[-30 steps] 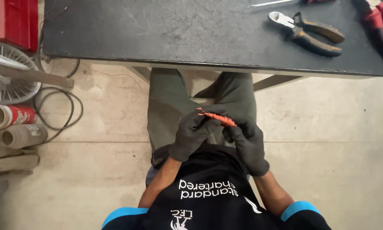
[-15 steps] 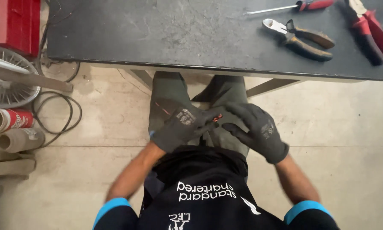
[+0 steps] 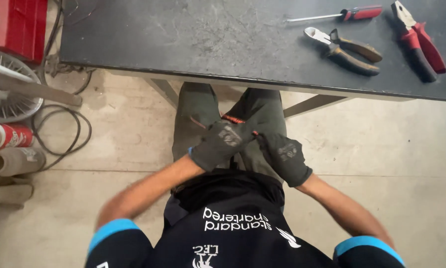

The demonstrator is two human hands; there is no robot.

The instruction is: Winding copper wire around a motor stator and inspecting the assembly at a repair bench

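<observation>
Both my hands wear dark grey gloves and meet over my lap, below the table edge. My left hand (image 3: pixel 222 144) is closed around a thin orange-red piece (image 3: pixel 233 119), whose end sticks out past the fingers; most of it is hidden. My right hand (image 3: pixel 284 156) touches the left, its fingertips pinched on a small red tip where the two hands meet. What the piece is cannot be made out.
A dark table (image 3: pixel 183 44) in front of me carries a red-handled screwdriver (image 3: pixel 342 15), brown-handled cutters (image 3: pixel 344 49) and red-handled pliers (image 3: pixel 416 39). On the floor at left are a red box (image 3: pixel 17 25), a spoked wheel (image 3: pixel 4 94), a black cable (image 3: pixel 59 129) and rolled tubes (image 3: pixel 14 161).
My hands have shifted slightly away from my body and closed together over the orange piece, which showed more fully a second ago. The view has tilted, showing more of the table.
</observation>
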